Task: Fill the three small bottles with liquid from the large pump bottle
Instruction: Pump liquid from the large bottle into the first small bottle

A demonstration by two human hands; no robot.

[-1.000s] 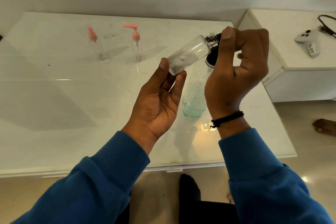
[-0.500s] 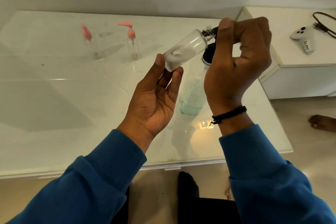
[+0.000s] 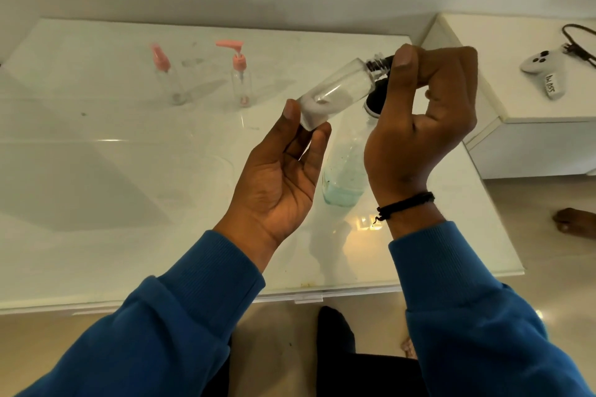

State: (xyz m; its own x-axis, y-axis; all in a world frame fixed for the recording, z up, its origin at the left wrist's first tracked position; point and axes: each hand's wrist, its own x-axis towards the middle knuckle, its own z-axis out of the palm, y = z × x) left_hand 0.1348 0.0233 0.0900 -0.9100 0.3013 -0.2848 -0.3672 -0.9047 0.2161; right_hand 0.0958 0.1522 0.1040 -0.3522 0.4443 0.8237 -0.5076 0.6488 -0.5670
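Note:
A small clear bottle [image 3: 335,92] is held tilted above the table, its base low at the left and its threaded neck high at the right. My left hand [image 3: 283,167] pinches its base between thumb and fingertips, palm up. My right hand [image 3: 422,113] curls around a black cap at the bottle's neck. Behind my hands stands the large bottle [image 3: 345,171] with pale blue liquid at its bottom and a black top. Two small clear bottles with pink tops [image 3: 163,74] [image 3: 240,74] stand upright at the far left of the white table [image 3: 113,171].
A white side cabinet [image 3: 532,132] stands to the right, carrying a white game controller [image 3: 545,69] and a black cable [image 3: 580,42]. A bare foot [image 3: 574,219] rests on the floor at the far right. The table's front edge runs just below my wrists.
The tilted bottle and both hands kept their pose; my right fingers shifted slightly at the cap, and the view drifted a little.

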